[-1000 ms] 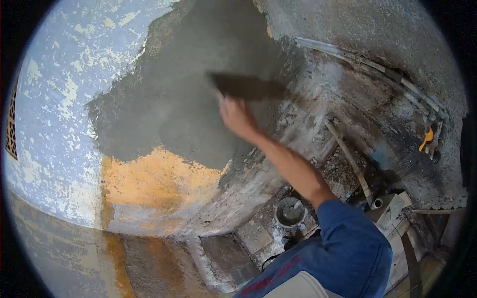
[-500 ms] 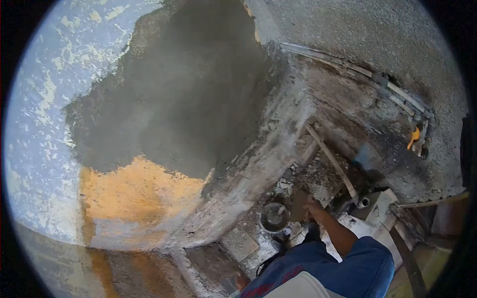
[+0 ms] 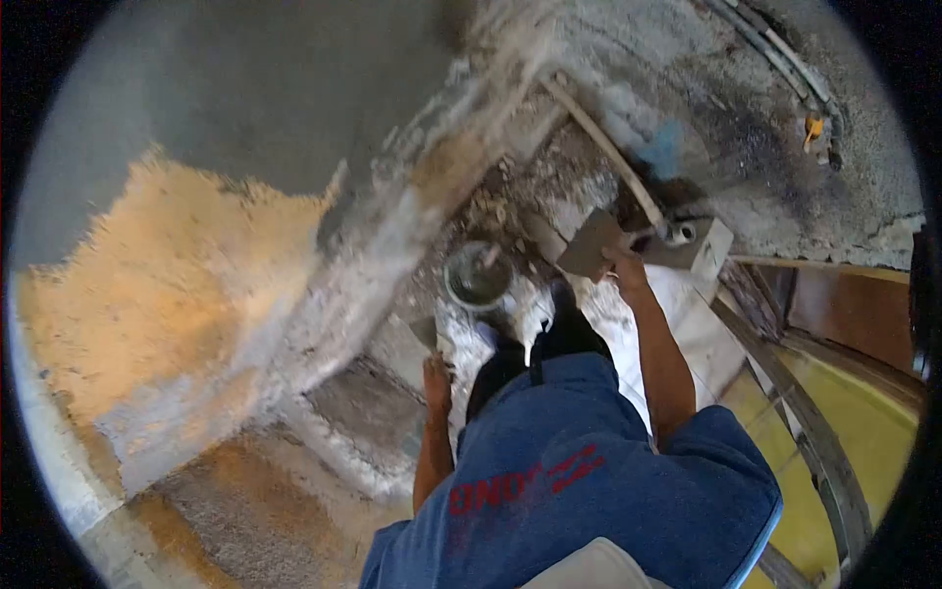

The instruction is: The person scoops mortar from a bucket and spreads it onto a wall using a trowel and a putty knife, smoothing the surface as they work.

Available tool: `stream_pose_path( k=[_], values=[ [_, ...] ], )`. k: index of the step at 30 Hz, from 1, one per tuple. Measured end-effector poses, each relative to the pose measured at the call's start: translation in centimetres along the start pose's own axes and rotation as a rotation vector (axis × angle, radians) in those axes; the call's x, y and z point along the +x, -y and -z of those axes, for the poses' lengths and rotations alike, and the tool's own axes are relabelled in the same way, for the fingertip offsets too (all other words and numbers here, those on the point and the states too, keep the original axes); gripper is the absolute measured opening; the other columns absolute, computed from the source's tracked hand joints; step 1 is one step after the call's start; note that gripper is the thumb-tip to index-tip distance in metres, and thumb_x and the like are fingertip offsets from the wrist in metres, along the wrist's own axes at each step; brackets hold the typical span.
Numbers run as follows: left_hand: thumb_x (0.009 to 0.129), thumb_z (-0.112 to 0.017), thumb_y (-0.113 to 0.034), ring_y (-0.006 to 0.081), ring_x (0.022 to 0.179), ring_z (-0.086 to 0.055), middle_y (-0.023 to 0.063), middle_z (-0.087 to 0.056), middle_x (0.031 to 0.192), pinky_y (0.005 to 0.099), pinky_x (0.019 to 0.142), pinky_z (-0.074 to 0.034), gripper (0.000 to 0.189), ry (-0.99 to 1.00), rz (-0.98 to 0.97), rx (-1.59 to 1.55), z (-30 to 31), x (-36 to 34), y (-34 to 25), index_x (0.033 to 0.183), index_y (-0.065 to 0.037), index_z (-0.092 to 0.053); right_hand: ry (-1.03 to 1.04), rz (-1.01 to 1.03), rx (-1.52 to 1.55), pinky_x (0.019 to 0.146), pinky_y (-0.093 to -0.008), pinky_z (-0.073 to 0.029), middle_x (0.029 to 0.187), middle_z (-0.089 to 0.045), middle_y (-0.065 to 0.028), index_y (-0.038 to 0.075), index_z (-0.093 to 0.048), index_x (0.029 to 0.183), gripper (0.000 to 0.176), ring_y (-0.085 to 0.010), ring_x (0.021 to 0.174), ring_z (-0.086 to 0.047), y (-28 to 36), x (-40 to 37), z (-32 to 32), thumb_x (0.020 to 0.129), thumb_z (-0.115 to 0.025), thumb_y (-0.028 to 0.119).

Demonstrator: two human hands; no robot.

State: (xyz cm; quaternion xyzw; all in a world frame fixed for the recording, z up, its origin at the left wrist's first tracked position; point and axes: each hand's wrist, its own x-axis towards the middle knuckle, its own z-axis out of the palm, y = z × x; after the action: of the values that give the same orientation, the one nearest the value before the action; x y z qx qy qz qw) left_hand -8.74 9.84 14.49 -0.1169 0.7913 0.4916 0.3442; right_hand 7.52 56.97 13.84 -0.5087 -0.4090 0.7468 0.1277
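My right hand [image 3: 620, 263] is closed on a flat, rectangular grey plastering trowel [image 3: 591, 243], held out past my feet to the right of the bucket. At the left, my left hand [image 3: 438, 381] grips a small trowel [image 3: 425, 332] with a flat pale blade. Its handle is mostly hidden by the fingers. A round bucket [image 3: 457, 296] stands on the floor between the two tools, with grey wet-looking stuff and a handle-like piece in it. Neither tool touches the bucket.
Grey plaster [image 3: 294, 88] covers the upper wall, above an orange patch [image 3: 196, 236]. A wooden stick [image 3: 603, 142] leans near a pipe end [image 3: 684, 233] and a block. Rubble [image 3: 510, 196] lies behind the bucket. Pipes [image 3: 770, 49] with a yellow valve [image 3: 812, 128] run at right.
My view has tilted down, bringing the bucket and my body higher in the picture. My left hand and its trowel have come up into clear view. The right-hand trowel has swung right, away from the bucket.
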Motion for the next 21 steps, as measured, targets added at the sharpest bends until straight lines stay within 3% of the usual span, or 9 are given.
stream_pose_path(
  k=[4,6,7,8,10,13,16,18,21],
  values=[
    [0.106,-0.045,-0.032,0.0185,0.077,-0.057,0.0098,-0.060,0.095,0.0336,0.070,-0.047,0.036,0.044,0.016,0.175,3.6,2.5,4.6,0.117,-0.004,-0.064,-0.032,-0.146,-0.146,0.067,-0.0419,-0.056,0.073,-0.067,-0.0100,0.003,-0.064,0.099,0.020,-0.0233,0.071,-0.068,-4.5,-4.0,-3.9,0.092,-0.066,0.022],
    [0.105,-0.045,-0.032,0.0215,0.079,-0.060,0.0108,-0.063,0.095,0.0346,0.071,-0.048,0.036,0.030,-0.732,0.498,5.6,3.8,8.7,0.119,-0.004,-0.065,0.167,-0.173,-0.066,0.072,-0.0442,-0.059,0.076,-0.067,-0.0137,0.001,-0.064,0.096,0.021,-0.0276,0.070,-0.069,-6.5,-6.5,-4.8,0.092,-0.067,0.021],
    [0.106,-0.045,-0.031,0.0193,0.076,-0.060,0.0091,-0.063,0.088,0.0354,0.066,-0.049,0.034,0.099,-0.502,0.388,6.9,5.4,12.3,0.115,-0.006,-0.067,0.193,-0.171,-0.032,0.071,-0.0438,-0.060,0.076,-0.067,-0.0140,0.000,-0.064,0.096,0.020,-0.0283,0.068,-0.070,-7.9,-7.5,-5.3,0.091,-0.068,0.019],
    [0.105,-0.048,-0.033,0.0151,0.065,-0.056,0.0066,-0.061,0.082,0.0329,0.056,-0.047,0.031,0.180,0.024,-0.015,6.6,2.4,8.6,0.115,-0.009,-0.065,0.228,-0.164,0.006,0.069,-0.0434,-0.060,0.076,-0.067,-0.0144,-0.001,-0.064,0.096,0.020,-0.0291,0.067,-0.070,-9.2,-8.0,-5.9,0.091,-0.069,0.018],
    [0.103,-0.050,-0.036,0.0110,0.056,-0.050,0.0034,-0.056,0.075,0.0283,0.049,-0.041,0.029,0.064,0.230,-0.058,5.8,0.8,5.9,0.114,-0.011,-0.061,0.139,-0.278,-0.134,0.071,-0.0440,-0.061,0.075,-0.067,-0.0142,-0.002,-0.065,0.097,0.018,-0.0281,0.067,-0.069,-9.9,-8.7,-8.1,0.091,-0.069,0.014],
    [0.102,-0.052,-0.037,0.0117,0.052,-0.047,0.0011,-0.051,0.069,0.0272,0.047,-0.039,0.029,0.082,0.241,-0.061,6.0,0.3,5.3,0.113,-0.011,-0.058,0.045,-0.260,-0.251,0.073,-0.0442,-0.062,0.073,-0.067,-0.0141,-0.003,-0.065,0.098,0.018,-0.0271,0.066,-0.069,-10.8,-9.6,-10.6,0.092,-0.068,0.013],
    [0.102,-0.053,-0.037,0.0119,0.053,-0.048,0.0002,-0.048,0.065,0.0283,0.049,-0.039,0.028,0.152,0.169,-0.140,6.1,2.3,6.5,0.111,-0.011,-0.059,0.150,-0.275,-0.181,0.074,-0.0441,-0.062,0.072,-0.066,-0.0139,-0.004,-0.065,0.097,0.020,-0.0267,0.066,-0.068,-10.3,-10.6,-11.2,0.093,-0.068,0.015],
    [0.100,-0.056,-0.036,0.0116,0.053,-0.047,0.0006,-0.048,0.066,0.0288,0.049,-0.038,0.028,0.176,-0.089,-0.004,5.9,3.0,5.9,0.105,-0.009,-0.060,0.174,-0.295,-0.156,0.067,-0.0458,-0.060,0.067,-0.065,-0.0163,-0.004,-0.062,0.098,0.019,-0.0305,0.061,-0.068,-10.2,-10.6,-11.4,0.095,-0.066,0.014],
    [0.104,-0.051,-0.031,0.0100,0.057,-0.045,-0.0010,-0.046,0.070,0.0277,0.051,-0.036,0.036,0.209,0.088,-0.086,4.7,3.8,2.5,0.120,0.000,-0.061,0.084,-0.297,-0.203,0.067,-0.0469,-0.059,0.065,-0.063,-0.0166,-0.001,-0.060,0.093,0.017,-0.0324,0.060,-0.068,-10.1,-10.5,-11.4,0.095,-0.064,0.015]
  ],
)
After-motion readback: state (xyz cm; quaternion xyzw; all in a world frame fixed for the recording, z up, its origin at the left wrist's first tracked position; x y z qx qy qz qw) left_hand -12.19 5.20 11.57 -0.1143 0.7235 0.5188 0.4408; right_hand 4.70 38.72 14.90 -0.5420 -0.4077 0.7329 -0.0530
